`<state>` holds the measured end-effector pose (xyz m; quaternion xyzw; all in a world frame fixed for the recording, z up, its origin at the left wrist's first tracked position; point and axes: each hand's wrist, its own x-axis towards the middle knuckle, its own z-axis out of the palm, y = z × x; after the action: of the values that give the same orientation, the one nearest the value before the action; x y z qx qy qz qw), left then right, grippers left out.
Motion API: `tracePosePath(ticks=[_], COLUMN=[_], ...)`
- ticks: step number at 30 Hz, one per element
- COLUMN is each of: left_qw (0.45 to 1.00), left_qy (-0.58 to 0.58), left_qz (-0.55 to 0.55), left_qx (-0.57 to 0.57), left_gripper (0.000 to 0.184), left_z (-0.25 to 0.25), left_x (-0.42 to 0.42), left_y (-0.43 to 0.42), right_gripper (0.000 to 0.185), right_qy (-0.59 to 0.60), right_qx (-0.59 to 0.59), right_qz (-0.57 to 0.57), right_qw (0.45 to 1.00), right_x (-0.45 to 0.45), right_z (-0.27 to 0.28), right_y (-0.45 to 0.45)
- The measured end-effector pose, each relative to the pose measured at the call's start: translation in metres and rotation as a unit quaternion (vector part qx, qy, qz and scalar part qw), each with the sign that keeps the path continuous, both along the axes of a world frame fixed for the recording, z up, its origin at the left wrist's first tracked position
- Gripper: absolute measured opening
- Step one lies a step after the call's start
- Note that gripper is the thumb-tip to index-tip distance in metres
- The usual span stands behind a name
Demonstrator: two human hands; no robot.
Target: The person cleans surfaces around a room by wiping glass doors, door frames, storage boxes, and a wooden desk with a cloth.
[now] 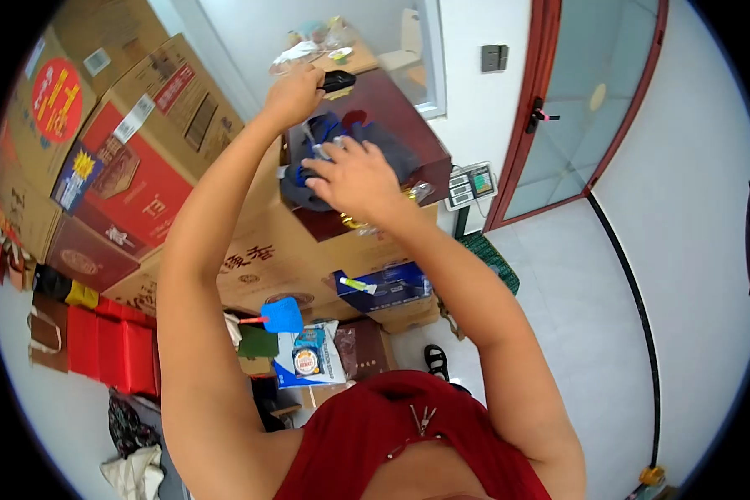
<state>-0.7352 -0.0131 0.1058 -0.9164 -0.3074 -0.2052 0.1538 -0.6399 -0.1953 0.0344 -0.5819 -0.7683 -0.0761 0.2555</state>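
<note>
My left hand [294, 97] is closed around a small black object [338, 81] whose kind I cannot make out. It is over the far side of a dark red box top [404, 112]. My right hand [358, 181] lies with fingers spread on a crumpled dark grey cloth item [392, 150] with blue trim, possibly a garment or bag. Part of the cloth is hidden under that hand. Beside my right wrist is a shiny gold and clear wrapper [421, 192].
Large cardboard boxes [162, 125] are stacked at the left. A digital scale [472, 185] stands right of the box top. Below are a blue box [392, 287], a blue fly swatter [282, 316] and red boxes [125, 354]. A framed glass door [587, 100] is at right.
</note>
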Motion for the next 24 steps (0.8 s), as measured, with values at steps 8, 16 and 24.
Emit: tracePosePath(ticks=[8, 16, 24], left_qw=[0.977, 0.967, 0.952], left_qy=[-0.089, -0.138, -0.247], left_qz=[0.183, 0.182, 0.168], left_qx=[0.056, 0.112, 0.063], left_gripper=[0.013, 0.012, 0.013], left_z=[-0.044, -0.096, -0.098], left_x=[-0.115, -0.145, -0.132], left_y=[-0.092, -0.08, -0.07], right_gripper=[0.042, 0.043, 0.052], right_qy=[0.009, -0.043, -0.078], right_qx=[0.076, 0.032, -0.189], right_qz=[0.017, 0.064, 0.084], right_qw=[0.997, 0.997, 0.975], right_x=[0.0, 0.007, 0.017], right_z=[-0.026, -0.013, 0.014], right_y=[0.012, -0.015, 0.033])
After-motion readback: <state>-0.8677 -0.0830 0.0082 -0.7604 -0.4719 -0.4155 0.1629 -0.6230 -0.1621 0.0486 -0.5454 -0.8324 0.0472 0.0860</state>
